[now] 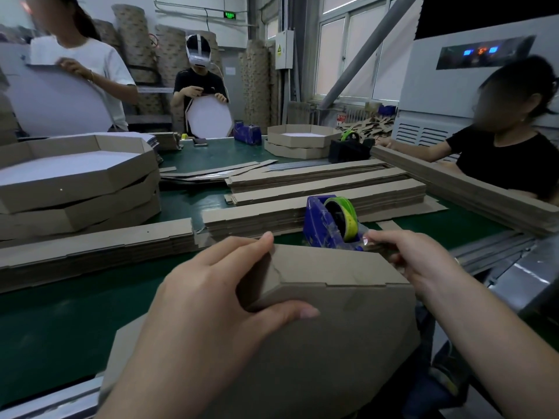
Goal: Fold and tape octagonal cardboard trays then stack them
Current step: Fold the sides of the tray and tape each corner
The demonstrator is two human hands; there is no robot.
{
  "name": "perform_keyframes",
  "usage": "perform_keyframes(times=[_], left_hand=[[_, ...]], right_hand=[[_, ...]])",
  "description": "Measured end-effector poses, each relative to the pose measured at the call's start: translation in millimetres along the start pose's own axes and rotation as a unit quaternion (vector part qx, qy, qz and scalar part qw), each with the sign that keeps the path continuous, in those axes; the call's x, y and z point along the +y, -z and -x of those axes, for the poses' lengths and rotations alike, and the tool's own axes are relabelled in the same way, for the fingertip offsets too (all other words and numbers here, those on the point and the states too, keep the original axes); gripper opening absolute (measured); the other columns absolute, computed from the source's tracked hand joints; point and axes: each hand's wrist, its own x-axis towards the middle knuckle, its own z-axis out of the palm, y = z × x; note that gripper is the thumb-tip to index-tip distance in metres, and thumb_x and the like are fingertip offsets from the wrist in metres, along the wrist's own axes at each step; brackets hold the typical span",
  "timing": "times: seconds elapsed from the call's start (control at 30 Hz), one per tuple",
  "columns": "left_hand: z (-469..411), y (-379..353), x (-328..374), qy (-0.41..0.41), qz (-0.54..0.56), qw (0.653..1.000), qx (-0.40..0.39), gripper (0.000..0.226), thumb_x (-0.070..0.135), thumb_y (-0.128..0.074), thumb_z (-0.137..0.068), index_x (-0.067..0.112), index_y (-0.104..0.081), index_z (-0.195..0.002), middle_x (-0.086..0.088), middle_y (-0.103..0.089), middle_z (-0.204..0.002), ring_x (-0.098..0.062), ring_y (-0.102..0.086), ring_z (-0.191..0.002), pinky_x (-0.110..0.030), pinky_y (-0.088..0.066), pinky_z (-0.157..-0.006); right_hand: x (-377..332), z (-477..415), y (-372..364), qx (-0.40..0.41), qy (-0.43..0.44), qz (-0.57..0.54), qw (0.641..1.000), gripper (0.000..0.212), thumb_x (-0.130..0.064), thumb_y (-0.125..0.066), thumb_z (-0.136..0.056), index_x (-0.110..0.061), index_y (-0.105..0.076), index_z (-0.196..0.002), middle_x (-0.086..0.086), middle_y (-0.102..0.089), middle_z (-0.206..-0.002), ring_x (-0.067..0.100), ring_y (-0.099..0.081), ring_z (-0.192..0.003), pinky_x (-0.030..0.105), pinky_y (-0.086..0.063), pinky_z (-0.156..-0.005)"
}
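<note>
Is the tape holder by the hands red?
No, the tape dispenser is blue with a green-and-yellow roll, and the right hand pinches tape at its front while the left hand grips the cardboard tray.

tray [332, 343] lower part cut off, right hand [423, 261] partly behind it

The tray [332, 313] is at the table's [60, 313] near edge, with its corner wall between the left hand's [211, 300] fingers [251, 246] and thumb. The right hand's [423, 261] fingertips [378, 237] pinch tape [364, 241] at the dispenser [329, 222], which stands just beyond them, behind the tray. Strip stacks [326, 189] lie behind the dispenser. Another strip stack [96, 246] runs left of the left fingers. Stacked trays [75, 182] sit farther left and behind.
</note>
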Motion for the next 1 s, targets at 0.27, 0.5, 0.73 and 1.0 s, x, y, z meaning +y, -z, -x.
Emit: perform_keyframes(times=[0.27,0.5,0.73,1.0], left_hand=[[1,-2,2,0.001,-0.007,1.0,0.006,0.083,0.077,-0.054,-0.059,0.02,-0.07,-0.117,0.018,-0.067,-0.106,-0.005,-0.065,-0.096,-0.04,-0.056,-0.083],[2,-3,2,0.001,-0.003,1.0,0.003,0.083,0.076,-0.055,-0.06,0.021,-0.068,-0.119,0.019,-0.066,-0.108,-0.005,-0.065,-0.097,-0.04,-0.056,-0.082],[2,-3,4,0.005,-0.032,0.999,0.004,0.081,0.077,-0.052,-0.06,0.023,-0.068,-0.119,0.02,-0.064,-0.109,-0.006,-0.065,-0.1,-0.037,-0.051,-0.089],[5,-1,5,0.016,-0.046,0.999,0.012,0.08,0.078,-0.05,-0.06,0.027,-0.068,-0.119,0.025,-0.059,-0.109,0.001,-0.056,-0.101,-0.035,-0.049,-0.087]], right_hand=[[13,5,9,-0.041,0.046,-0.043,0.997,0.016,-0.012,-0.067,-0.082,-0.015,-0.08,-0.073,0.011,-0.067,-0.092,0.025,-0.055,-0.091,0.036,-0.043,-0.082],[9,3,8,-0.042,0.042,-0.036,0.998,0.013,-0.011,-0.065,-0.083,-0.013,-0.078,-0.08,0.007,-0.064,-0.088,0.019,-0.047,-0.082,0.028,-0.039,-0.067],[-4,9,11,-0.047,0.055,-0.077,0.994,0.039,-0.02,-0.071,-0.062,-0.007,-0.071,-0.099,-0.003,-0.054,-0.081,0.012,-0.043,-0.073,0.027,-0.038,-0.065],[19,21,16,-0.065,0.116,-0.137,0.982,0.004,-0.008,-0.058,-0.056,-0.007,-0.059,-0.052,0.003,-0.049,-0.057,0.015,-0.044,-0.061,0.028,-0.038,-0.062]])
